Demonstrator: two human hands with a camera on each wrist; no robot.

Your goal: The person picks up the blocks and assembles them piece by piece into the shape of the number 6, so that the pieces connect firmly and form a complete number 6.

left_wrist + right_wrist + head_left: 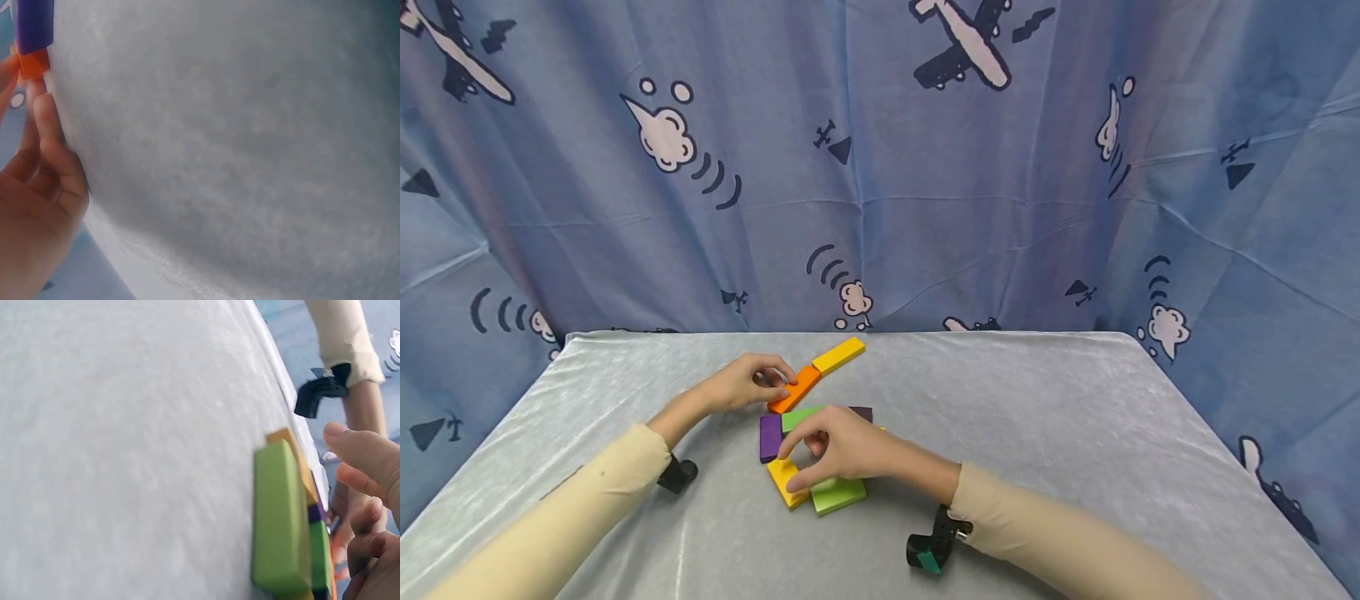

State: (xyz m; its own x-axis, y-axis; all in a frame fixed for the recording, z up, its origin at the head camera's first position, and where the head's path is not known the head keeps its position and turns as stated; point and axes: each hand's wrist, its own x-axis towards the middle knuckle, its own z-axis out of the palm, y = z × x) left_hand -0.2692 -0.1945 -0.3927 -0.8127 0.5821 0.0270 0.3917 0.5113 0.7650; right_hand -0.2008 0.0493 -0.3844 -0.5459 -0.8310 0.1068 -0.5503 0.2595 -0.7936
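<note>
My left hand (748, 383) is at an orange block (796, 390), its thumb and curled fingers pinching that block's left side. Beyond it, a yellow block (839, 357) lies end to end with the orange one. My right hand (842, 442) hovers over the nearer blocks, thumb and forefinger spread apart with nothing between them. Below its fingertips is another yellow block (782, 479), beside a lime green block (838, 497). A purple block (771, 438) and a green block (797, 418) sit behind these. The right hand partly hides the group's middle.
A dark block (862, 412) shows behind the right hand. All the blocks lie on a grey cloth-covered table (1037, 417). A blue patterned curtain (925, 208) hangs along the back and sides. Small black cameras (936, 546) are strapped to both wrists.
</note>
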